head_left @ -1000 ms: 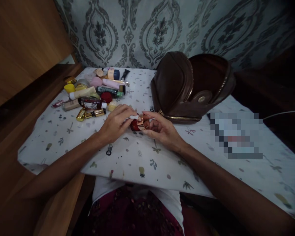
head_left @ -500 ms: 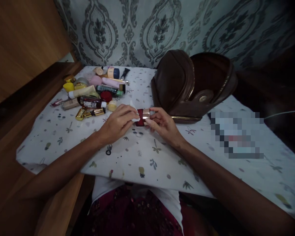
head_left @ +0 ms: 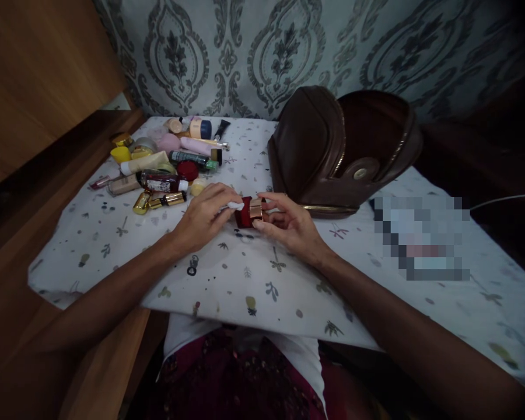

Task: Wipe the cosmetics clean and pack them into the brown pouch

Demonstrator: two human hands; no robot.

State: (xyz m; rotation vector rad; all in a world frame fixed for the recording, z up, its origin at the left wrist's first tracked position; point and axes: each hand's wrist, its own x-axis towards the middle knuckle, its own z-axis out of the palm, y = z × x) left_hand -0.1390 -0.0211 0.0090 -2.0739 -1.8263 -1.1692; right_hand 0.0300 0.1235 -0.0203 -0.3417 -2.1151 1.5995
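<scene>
Grey damask-patterned backdrop (head_left: pixel 284 58) rises behind a desk spread with white printed cloth (head_left: pixel 227 291), seen by the head camera. Just above centre, a squat deep-red bottle with a shiny rose-gold cap (head_left: pixel 245 218) points its long axis nine to three o'clock. The right hand (head_left: pixel 291 224), at three o'clock, has its grip around the cap; the left hand (head_left: pixel 207 216), equally near at nine, pinches a crumpled white wipe (head_left: pixel 235 206) at the red end. Half a second earlier the wipe peaked upward; now it sits bunched.

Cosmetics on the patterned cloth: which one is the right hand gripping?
The red container with the copper-coloured cap. The right hand has its fingers on that cap, whereas the other cosmetics lie grouped farther left.
</scene>
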